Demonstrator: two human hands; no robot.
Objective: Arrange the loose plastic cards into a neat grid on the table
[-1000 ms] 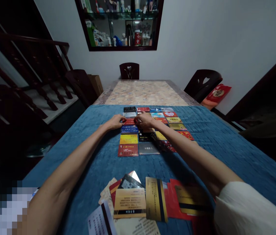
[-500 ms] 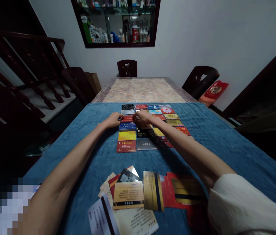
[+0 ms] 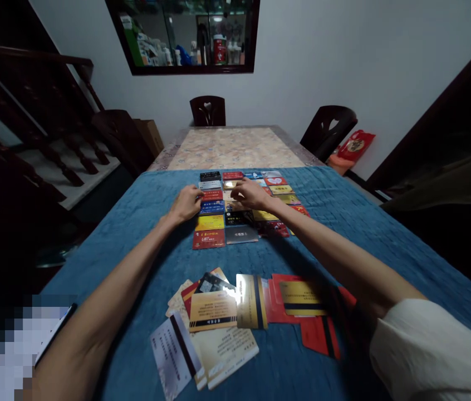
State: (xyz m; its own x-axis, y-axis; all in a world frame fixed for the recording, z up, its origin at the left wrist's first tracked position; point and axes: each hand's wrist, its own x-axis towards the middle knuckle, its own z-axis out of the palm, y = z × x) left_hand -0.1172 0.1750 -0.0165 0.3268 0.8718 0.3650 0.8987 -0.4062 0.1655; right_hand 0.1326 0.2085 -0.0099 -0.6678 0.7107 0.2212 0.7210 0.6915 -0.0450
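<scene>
A grid of plastic cards lies on the blue cloth. My left hand (image 3: 186,203) is at the grid's left side, its bent fingertips gripping the left edge of a red card (image 3: 211,195). My right hand (image 3: 251,195) hovers over the second column, fingers curved with a gap between thumb and forefinger. Just beside its fingertips is a pale card (image 3: 227,195), partly hidden. Below the red card lie a blue card (image 3: 211,208), a yellow card (image 3: 209,223) and another red card (image 3: 209,239). To their right are a black card (image 3: 238,218) and a grey card (image 3: 241,234).
Nearer to me, loose cards overlap in a spread pile, with a gold striped card (image 3: 251,301), a silver striped card (image 3: 176,352) and a red card (image 3: 318,337). The blue cloth (image 3: 135,289) covers the near table. Chairs, including a dark chair (image 3: 207,111), stand around it.
My right hand has left the right end of the red card and shifted to the pale card beside it. My left hand stays at the red card. The view has tilted slightly.
</scene>
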